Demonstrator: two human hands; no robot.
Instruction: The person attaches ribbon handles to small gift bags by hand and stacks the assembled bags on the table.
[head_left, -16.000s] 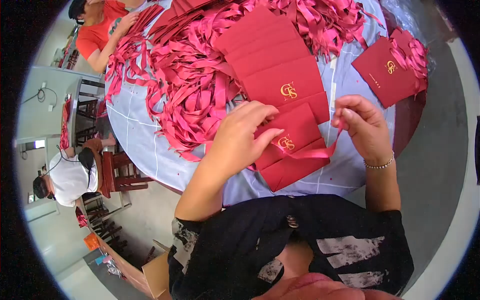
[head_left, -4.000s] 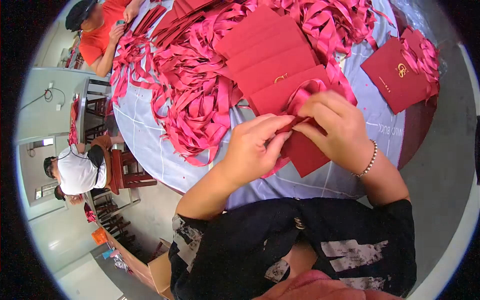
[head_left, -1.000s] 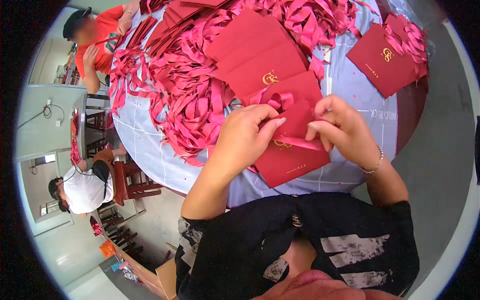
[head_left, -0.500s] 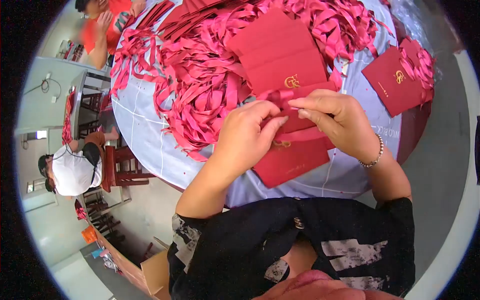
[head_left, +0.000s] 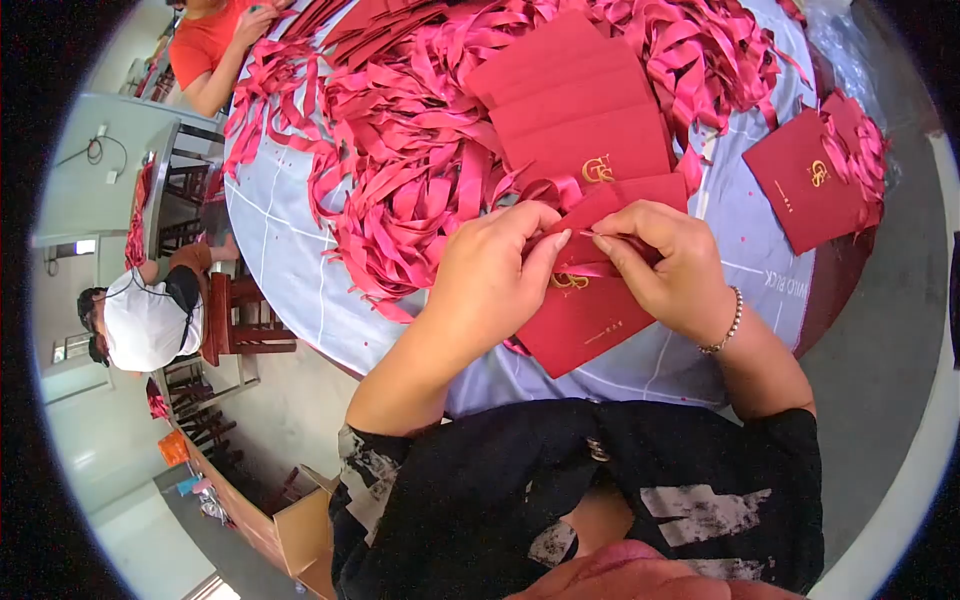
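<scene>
- Left hand [head_left: 492, 262], mid-frame: thumb and forefinger curled close at the bag; can't tell if clamped on anything.
- Right hand [head_left: 672, 258], right of centre: thumb and forefinger tips nearly meeting; tiny pale sliver there, can't tell if it's pinched. Silvery beaded bracelet [head_left: 735, 322] on the wrist.
- Flat red rectangular card-like bag [head_left: 585, 328] with gold lettering: centre of frame, under both hands, lying tilted on the table. Risk: could skid or crease if the fingers press or tug hard; looks thin.
- Narrow pink satin ribbon [head_left: 590, 269] across the bag: could slip or twist, being slick and loose-looking; an uneven pull might leave it crooked.
- Fanned stack of matte red rectangular bags [head_left: 575, 95], upper centre, just beyond the hands: a bumped knuckle could spread it.
- Tangled heap of glossy pink ribbons [head_left: 410, 130], upper left of centre: flat crumpled strips, could snag neighbours.
- Pale blue-grey cloth with white lines [head_left: 300, 270], visibly wrinkled at the near edge; rucking could shift the bag.
- Red gold-lettered bag with ribbons [head_left: 800, 180], right: square corners, bunched satin on top.
- Crinkled clear plastic [head_left: 840, 50], upper right.
- Person in orange top [head_left: 205, 50], upper left, at the same table.
</scene>
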